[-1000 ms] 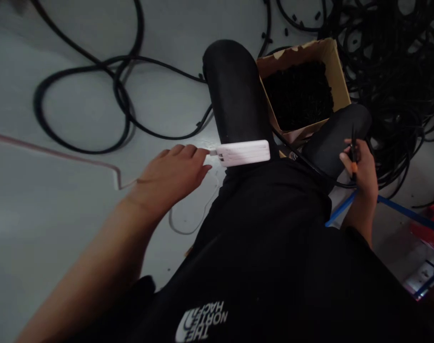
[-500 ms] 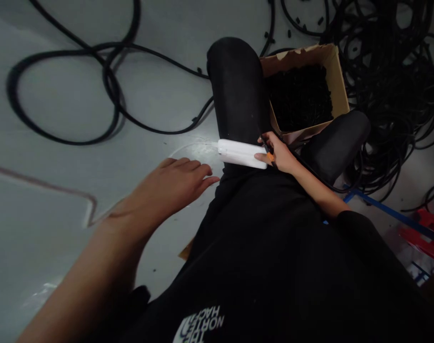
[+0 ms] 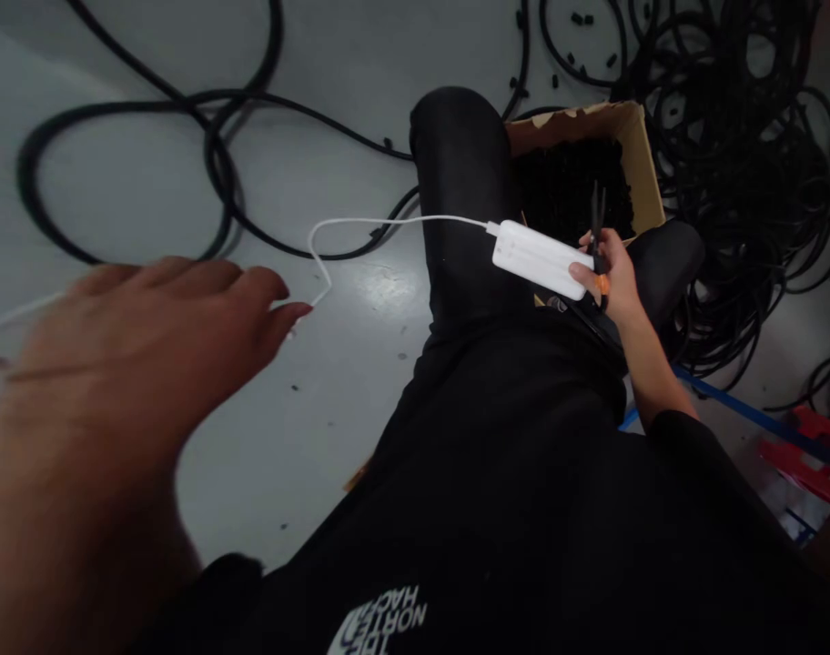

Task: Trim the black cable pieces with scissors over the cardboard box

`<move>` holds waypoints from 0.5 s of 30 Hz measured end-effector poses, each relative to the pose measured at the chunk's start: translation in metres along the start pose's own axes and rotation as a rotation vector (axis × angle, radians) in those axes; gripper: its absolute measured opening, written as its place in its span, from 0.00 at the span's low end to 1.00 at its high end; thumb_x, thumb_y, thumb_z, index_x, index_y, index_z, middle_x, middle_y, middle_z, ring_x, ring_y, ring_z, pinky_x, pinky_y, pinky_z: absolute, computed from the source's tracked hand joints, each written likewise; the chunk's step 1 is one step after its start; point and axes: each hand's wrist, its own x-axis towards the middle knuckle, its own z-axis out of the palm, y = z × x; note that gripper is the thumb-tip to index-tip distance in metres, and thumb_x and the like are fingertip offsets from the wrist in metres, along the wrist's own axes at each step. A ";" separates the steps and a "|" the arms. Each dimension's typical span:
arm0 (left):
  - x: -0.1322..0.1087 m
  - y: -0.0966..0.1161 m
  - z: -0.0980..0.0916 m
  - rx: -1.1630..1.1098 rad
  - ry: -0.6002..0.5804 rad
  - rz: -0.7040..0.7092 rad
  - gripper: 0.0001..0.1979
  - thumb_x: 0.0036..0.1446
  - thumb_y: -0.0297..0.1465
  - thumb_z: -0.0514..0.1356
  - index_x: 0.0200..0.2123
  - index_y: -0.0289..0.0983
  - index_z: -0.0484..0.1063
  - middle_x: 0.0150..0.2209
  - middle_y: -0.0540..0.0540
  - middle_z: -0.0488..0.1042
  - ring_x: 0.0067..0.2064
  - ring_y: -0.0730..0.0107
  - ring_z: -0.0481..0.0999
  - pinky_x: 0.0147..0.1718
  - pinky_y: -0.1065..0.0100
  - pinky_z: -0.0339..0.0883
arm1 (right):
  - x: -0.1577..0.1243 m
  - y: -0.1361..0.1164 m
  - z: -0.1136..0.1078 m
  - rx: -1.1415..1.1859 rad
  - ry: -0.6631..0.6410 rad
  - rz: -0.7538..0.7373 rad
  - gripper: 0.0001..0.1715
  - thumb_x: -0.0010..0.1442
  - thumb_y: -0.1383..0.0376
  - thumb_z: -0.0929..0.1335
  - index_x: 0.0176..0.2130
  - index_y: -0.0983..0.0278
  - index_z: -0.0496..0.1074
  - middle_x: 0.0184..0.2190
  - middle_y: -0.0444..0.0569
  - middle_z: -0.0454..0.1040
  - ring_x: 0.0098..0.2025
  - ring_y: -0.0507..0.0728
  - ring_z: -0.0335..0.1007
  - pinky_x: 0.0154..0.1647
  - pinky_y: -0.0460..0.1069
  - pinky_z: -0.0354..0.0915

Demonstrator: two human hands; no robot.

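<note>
My left hand (image 3: 176, 327) is closed, thumb against fingers, on a white cable (image 3: 401, 220). From the fingertips the cable bends up, then runs across to a plug in the end of a white power bank (image 3: 538, 259). My right hand (image 3: 616, 273) grips the power bank by its other end, above my lap. Held in the same hand is a pair of scissors (image 3: 597, 214) with dark blades pointing up and some orange at the handle. The fingers partly hide the scissors' handles.
Between my legs stands a cardboard box (image 3: 643, 173) filled with small black pieces. A tangle of black hose (image 3: 729, 164) lies at the right, and a looped black hose (image 3: 115, 107) at the left. A blue bar (image 3: 763, 414) and red object (image 3: 807, 455) are at the right edge.
My left hand has moved left and closer to the camera, drawing the cable out. My right hand has shifted right with the power bank and scissors, whose blades now point up.
</note>
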 end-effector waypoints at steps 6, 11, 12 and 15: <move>0.030 0.048 0.026 -0.115 0.173 0.170 0.25 0.89 0.21 0.48 0.48 0.34 0.86 0.74 0.29 0.87 0.87 0.34 0.78 0.93 0.27 0.55 | -0.013 -0.021 -0.046 -0.086 0.231 -0.120 0.47 0.64 0.25 0.86 0.59 0.53 0.77 0.48 0.50 0.79 0.48 0.63 0.79 0.49 0.62 0.84; 0.039 0.088 0.057 -0.138 0.253 0.428 0.21 0.94 0.22 0.55 0.53 0.37 0.89 0.74 0.33 0.90 0.80 0.37 0.87 0.86 0.29 0.73 | -0.042 -0.039 -0.067 -0.107 0.401 -0.101 0.40 0.67 0.30 0.86 0.58 0.53 0.80 0.47 0.52 0.79 0.45 0.63 0.75 0.48 0.61 0.84; 0.041 0.100 0.063 -0.165 0.221 0.503 0.21 0.93 0.22 0.55 0.57 0.37 0.90 0.70 0.32 0.92 0.76 0.38 0.90 0.81 0.31 0.79 | -0.046 -0.041 -0.065 -0.098 0.427 -0.097 0.39 0.68 0.30 0.85 0.58 0.53 0.80 0.47 0.52 0.78 0.45 0.63 0.76 0.49 0.61 0.83; 0.050 0.139 0.082 -0.366 0.069 0.636 0.18 0.92 0.29 0.59 0.67 0.34 0.89 0.61 0.30 0.92 0.66 0.36 0.92 0.66 0.37 0.89 | -0.054 -0.041 -0.045 -0.059 0.490 -0.086 0.37 0.70 0.32 0.83 0.58 0.54 0.78 0.45 0.48 0.74 0.46 0.63 0.78 0.51 0.61 0.84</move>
